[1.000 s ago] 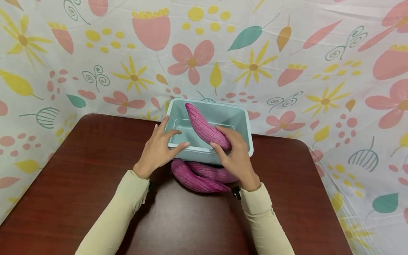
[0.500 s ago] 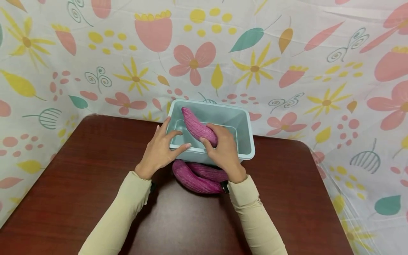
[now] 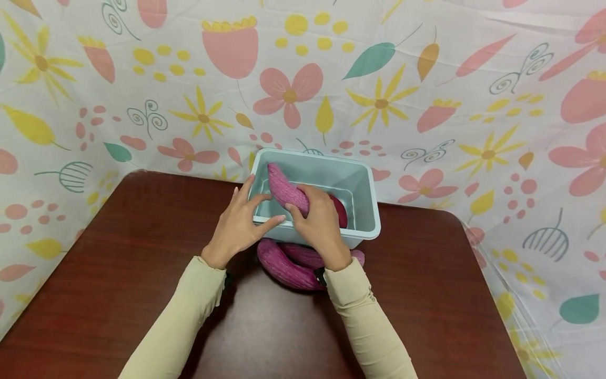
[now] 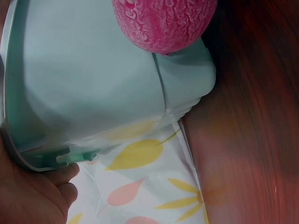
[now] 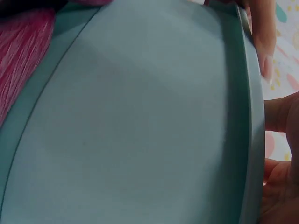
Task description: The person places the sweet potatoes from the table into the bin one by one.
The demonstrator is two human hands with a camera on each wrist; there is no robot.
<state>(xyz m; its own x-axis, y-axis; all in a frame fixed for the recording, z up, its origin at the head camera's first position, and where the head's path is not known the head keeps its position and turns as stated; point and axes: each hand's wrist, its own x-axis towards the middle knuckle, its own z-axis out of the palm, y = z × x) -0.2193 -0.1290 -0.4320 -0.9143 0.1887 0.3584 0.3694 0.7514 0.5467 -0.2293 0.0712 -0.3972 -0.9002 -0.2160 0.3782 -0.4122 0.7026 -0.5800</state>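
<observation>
A pale blue plastic bin [image 3: 371,210] stands against the wall, and my right hand [image 3: 319,218] reaches into it. That hand grips a purple striped eggplant [image 3: 284,189], whose narrow end points to the far left corner. Beyond its knuckles, a darker red-purple rounded piece [image 3: 338,210] shows inside the bin, partly hidden. My left hand [image 3: 234,226] holds the bin's near left corner, with fingers on both sides of the rim. In the left wrist view, its fingers curl under the rim [image 4: 30,165]. Below the bin, two more eggplants [image 3: 284,268] lie side by side, partly under my right wrist.
The brown wooden table [image 3: 142,279] extends to both sides and toward me. A floral-patterned cloth [image 3: 189,68] hangs behind and at the sides, right at the table's back edge and close to the bin's far wall.
My right hand has moved left and lower into the bin with the eggplant. The red-purple piece in the bin has come into sight to its right. My left hand has stayed at the corner.
</observation>
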